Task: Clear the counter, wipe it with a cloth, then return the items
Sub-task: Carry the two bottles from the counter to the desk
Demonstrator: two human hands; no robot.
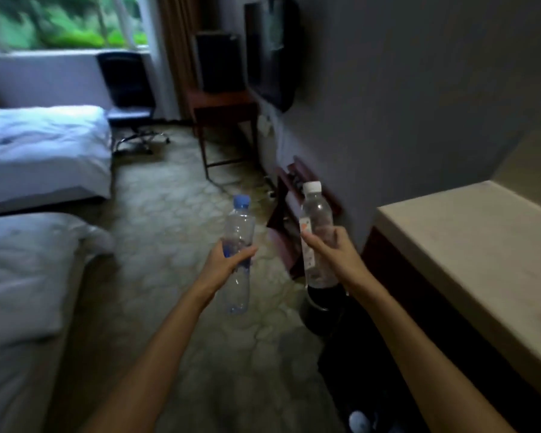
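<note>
My left hand [228, 259] grips a clear plastic bottle with a blue cap [239, 226] around its middle, held upright over the carpet. My right hand [331, 251] grips a second clear bottle with a white cap and an orange-and-white label [316, 214], also upright. Both bottles are in the air in front of me, to the left of the beige counter [469, 245]. The counter stands at the right, its top bare where I can see it, apart from a faint blurred shape at the right edge.
Two white beds [38, 151] fill the left side. A dark bin [319, 307] stands on the floor below my right hand. A folding luggage rack [291, 195], a wooden desk [225, 104] and an office chair [128, 89] line the far wall. Patterned carpet runs between.
</note>
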